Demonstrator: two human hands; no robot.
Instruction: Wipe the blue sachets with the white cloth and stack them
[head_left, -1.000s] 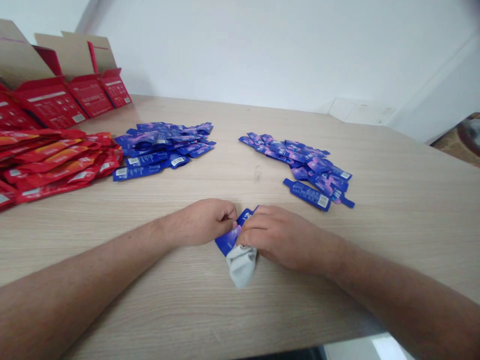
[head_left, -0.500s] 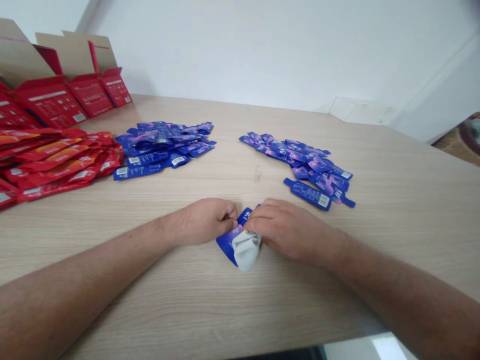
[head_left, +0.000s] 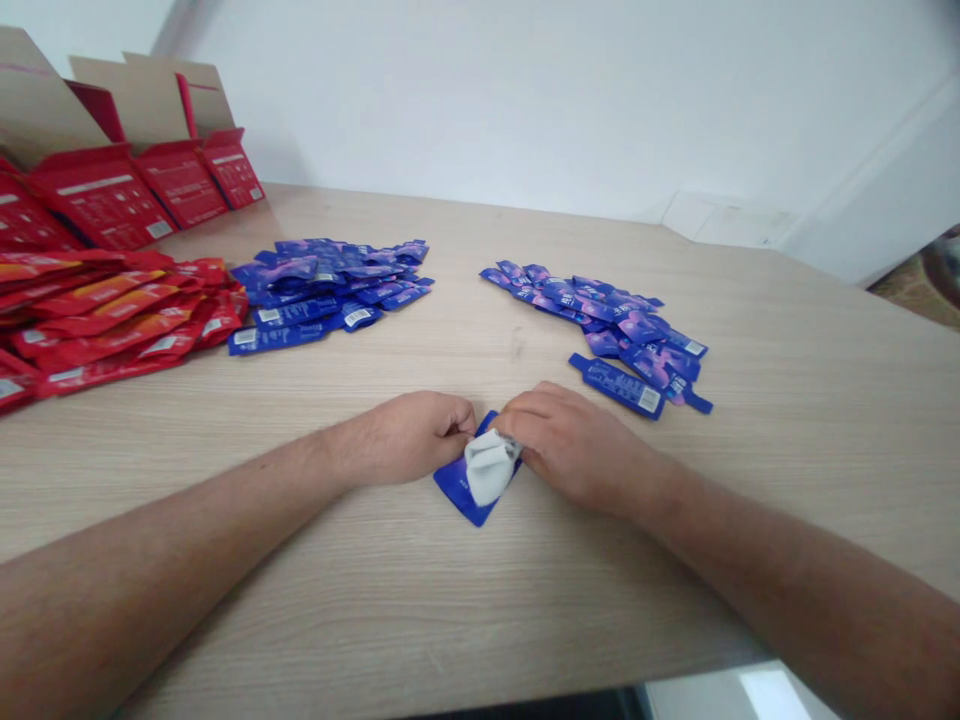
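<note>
My right hand (head_left: 577, 445) has drawn the white cloth (head_left: 487, 468) up the blue sachet (head_left: 459, 492). A second ago the cloth trailed off the sachet's lower end towards the bottom of the frame. Now it sits bunched on the sachet's middle, and the lower corner shows bare blue below it. So the cloth has passed over that lower part of the face and now rests close to my fingertips.

My left hand (head_left: 409, 440) has hardly moved. Its fingers are closed tight on the sachet's upper end, pinning it at the centre of the frame, flat on the wooden table (head_left: 480, 610). My right fingers are closed around the cloth and press it down onto the sachet. Both grips are narrow and full.

The only containers are the red cartons (head_left: 105, 205) at the upper left of the frame. Their brown flaps stand open, but from here I cannot tell what is inside them. Everything else lies loose on the table. A heap of red sachets (head_left: 112, 315) is at the left edge, with a pile of blue sachets (head_left: 330, 285) just beside it. A second blue pile (head_left: 607, 325) is right of centre, above my right hand, and one sachet lies a little apart at its near edge.
</note>
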